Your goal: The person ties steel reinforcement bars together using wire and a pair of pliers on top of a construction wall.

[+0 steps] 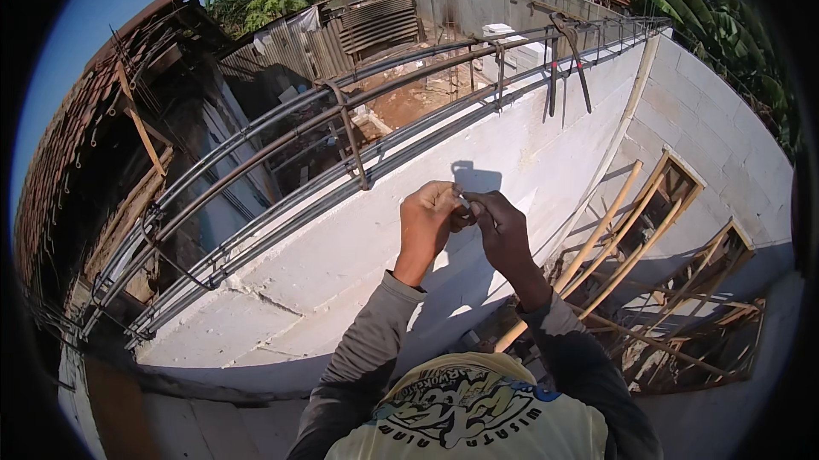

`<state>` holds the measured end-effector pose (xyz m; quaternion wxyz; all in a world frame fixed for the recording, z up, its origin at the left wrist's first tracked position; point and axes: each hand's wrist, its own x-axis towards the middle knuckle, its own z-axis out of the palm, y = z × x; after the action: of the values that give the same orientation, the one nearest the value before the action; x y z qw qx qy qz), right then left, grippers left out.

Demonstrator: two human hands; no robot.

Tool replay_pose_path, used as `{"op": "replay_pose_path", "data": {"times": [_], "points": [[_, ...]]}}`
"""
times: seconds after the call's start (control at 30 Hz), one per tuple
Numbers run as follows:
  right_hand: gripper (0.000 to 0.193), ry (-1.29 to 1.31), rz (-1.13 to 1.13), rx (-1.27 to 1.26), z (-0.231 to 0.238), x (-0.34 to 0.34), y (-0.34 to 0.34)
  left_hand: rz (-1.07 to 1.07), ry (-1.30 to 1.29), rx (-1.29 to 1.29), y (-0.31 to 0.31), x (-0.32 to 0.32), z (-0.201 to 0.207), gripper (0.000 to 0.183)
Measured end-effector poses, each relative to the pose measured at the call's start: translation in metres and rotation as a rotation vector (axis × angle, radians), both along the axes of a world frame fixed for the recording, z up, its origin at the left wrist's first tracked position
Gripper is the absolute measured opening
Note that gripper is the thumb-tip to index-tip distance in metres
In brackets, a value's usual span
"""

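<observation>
My left hand (426,219) and my right hand (505,231) meet in front of the white block wall (341,276), fingertips pinched close together. Something small and greyish shows between them, too small to name. Along the wall top runs a reinforcing bar cage (281,142) of long steel bars, with bent stirrups (348,131) around them. Pincers (567,63) with dark and red handles hang from the upper bars, right of my hands and farther along. Both hands are apart from the bars.
Bamboo poles (601,230) lean beside wood-framed openings in the wall at right. A tiled roof (94,93) rises at far left. Beyond the cage lie bare earth (397,97), corrugated sheets (380,25) and a stack of white blocks (516,49).
</observation>
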<state>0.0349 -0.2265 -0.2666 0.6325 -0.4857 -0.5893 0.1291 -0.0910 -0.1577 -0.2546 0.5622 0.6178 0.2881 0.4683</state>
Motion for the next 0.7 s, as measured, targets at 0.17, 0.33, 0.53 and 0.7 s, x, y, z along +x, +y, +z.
{"op": "replay_pose_path", "data": {"times": [0.17,0.33,0.53,0.7], "points": [[0.019,0.219,0.073,-0.18,-0.017,0.004,-0.004,-0.148,-0.059,-0.169,-0.003,-0.004,-0.002,0.022],[0.018,0.506,0.312,-0.343,-0.025,0.021,-0.005,-0.06,0.195,0.053,0.004,-0.013,0.008,0.016],[0.018,0.522,0.313,-0.267,-0.025,0.023,0.003,-0.066,-0.073,-0.208,-0.007,-0.007,0.008,0.012],[0.02,0.409,0.276,-0.32,-0.029,0.011,0.004,-0.02,-0.17,-0.284,0.0,-0.012,-0.001,0.013]]}}
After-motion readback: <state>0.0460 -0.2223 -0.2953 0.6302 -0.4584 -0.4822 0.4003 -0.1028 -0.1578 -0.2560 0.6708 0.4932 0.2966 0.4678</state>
